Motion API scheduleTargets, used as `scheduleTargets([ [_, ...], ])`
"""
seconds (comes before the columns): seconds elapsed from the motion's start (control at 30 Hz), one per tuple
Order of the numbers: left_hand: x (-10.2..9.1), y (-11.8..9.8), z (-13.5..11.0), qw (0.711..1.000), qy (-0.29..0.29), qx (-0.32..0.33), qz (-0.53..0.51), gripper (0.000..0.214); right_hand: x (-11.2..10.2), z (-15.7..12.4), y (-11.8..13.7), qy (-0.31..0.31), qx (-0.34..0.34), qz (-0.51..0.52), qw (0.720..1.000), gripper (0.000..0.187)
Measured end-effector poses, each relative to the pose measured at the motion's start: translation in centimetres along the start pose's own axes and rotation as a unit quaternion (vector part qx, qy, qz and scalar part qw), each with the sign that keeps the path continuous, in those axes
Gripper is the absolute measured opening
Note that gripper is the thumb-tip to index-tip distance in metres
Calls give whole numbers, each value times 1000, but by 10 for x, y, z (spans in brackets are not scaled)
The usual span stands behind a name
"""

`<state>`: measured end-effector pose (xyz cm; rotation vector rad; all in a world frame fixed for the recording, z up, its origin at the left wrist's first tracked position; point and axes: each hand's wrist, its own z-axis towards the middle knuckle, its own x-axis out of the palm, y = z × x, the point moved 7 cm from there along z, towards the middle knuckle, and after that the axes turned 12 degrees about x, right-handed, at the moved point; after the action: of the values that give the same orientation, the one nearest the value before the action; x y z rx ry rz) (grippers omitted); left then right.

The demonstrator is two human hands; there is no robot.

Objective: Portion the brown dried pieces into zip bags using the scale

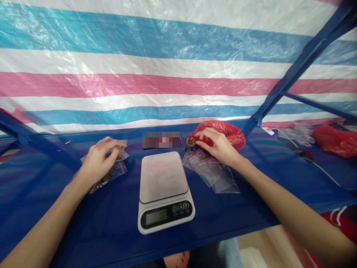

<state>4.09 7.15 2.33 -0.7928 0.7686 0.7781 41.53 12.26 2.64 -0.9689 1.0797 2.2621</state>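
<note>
My left hand [100, 160] is at the left, fingers curled down over a small clear zip-lock bag [122, 153] that pokes out beyond the fingertips. Under and beside it lie more zip-lock bags [107, 179], with brownish-gold small pieces in them. On the right, my right hand [216, 143] has thumb and forefinger apart, close beside a small cup [191, 143] filled with brown pieces; no object shows between them. Behind that hand sits an open red plastic bag [235, 136]. Flat, clear zip-lock bags [223, 178] are spread beneath the right wrist.
A white kitchen scale [164, 178] reading about 0.0 stands between my hands on the blue table [117, 227]. Behind it is a dark, blurred-out flat object [161, 140]. Blue metal bars [270, 98] rise at the right, near another red bag [334, 139]. A striped tarp hangs behind.
</note>
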Motion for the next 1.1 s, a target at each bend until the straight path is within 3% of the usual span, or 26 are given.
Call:
scheduleTargets([
  [0.17, 2, -1, 1, 1000, -14, 18, -3, 34, 13, -2, -6, 6, 21, -29, 999, 57],
  [0.23, 3, -2, 1, 1000, -13, 18, -5, 34, 15, -2, -6, 2, 21, -25, 999, 64],
  [0.3, 4, -3, 2, 1000, -14, 16, -9, 34, 10, -3, 2, -23, 4, -5, 1000, 50],
  [0.4, 4, -2, 2, 1000, -14, 8, -11, 34, -2, -12, 32, -46, -45, 82, 995, 11],
  [0.43, 4, -2, 2, 1000, -13, 5, -9, 35, -3, -17, 45, -29, -60, 124, 990, 11],
  [0.53, 5, -1, 1, 1000, -10, -1, -4, 37, 7, -37, 85, 101, -102, 236, 961, 17],
  [0.63, 5, 0, 0, 1000, -11, -4, -4, 37, 25, -58, 112, 221, -141, 274, 925, 18],
  [0.8, 4, 0, -1, 1000, -14, -13, -4, 35, 41, -68, 109, 290, -107, 285, 908, 21],
  [1.1, 8, 1, -1, 1000, -5, -8, -15, 34, 43, -67, 111, 299, -124, 238, 916, 19],
])
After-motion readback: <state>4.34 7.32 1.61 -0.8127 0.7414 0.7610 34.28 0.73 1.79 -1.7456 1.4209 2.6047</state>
